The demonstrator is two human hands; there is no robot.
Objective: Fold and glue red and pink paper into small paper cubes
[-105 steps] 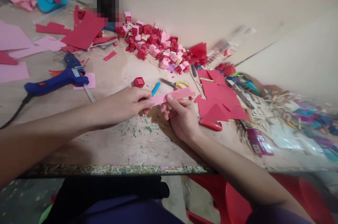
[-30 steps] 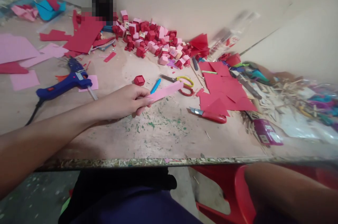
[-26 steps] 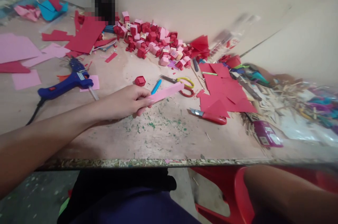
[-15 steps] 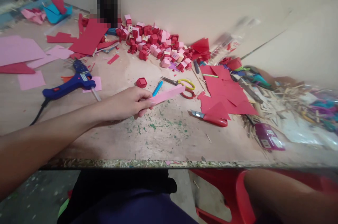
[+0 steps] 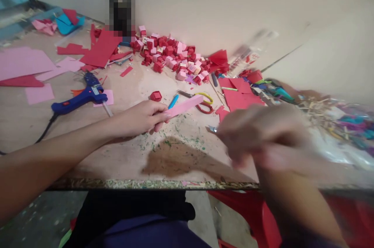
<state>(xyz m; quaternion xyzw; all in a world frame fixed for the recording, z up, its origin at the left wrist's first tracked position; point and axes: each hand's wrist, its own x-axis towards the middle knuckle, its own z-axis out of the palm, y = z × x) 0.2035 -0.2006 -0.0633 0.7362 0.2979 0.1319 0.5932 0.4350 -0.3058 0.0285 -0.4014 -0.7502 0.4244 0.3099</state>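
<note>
Between the thumb and fingers of my left hand (image 5: pixel 147 115) is one end of a pink paper strip (image 5: pixel 185 106), held just above the table. The strip's far end overlaps the scissors (image 5: pixel 201 100) with yellow and red handles. Beside my left fingertips lie a blue pen-like stick (image 5: pixel 173 101) and a small red paper box (image 5: pixel 156 95). My right hand (image 5: pixel 260 133) is smeared by motion over the right of the table, so its fingers cannot be read. It covers most of a cutter knife, whose blade (image 5: pixel 212 128) shows at its left.
A blue glue gun (image 5: pixel 78 98) rests at the left with its cord. Many small red and pink boxes (image 5: pixel 175 55) are heaped against the wall. Red sheets (image 5: pixel 238 92) and thin wooden sticks (image 5: pixel 318 108) lie at the right. The table's front edge (image 5: pixel 140 184) is near me.
My right hand has come up from below the table edge to above the cutter knife. My left hand still holds the pink strip in nearly the same place. The view has shifted slightly.
</note>
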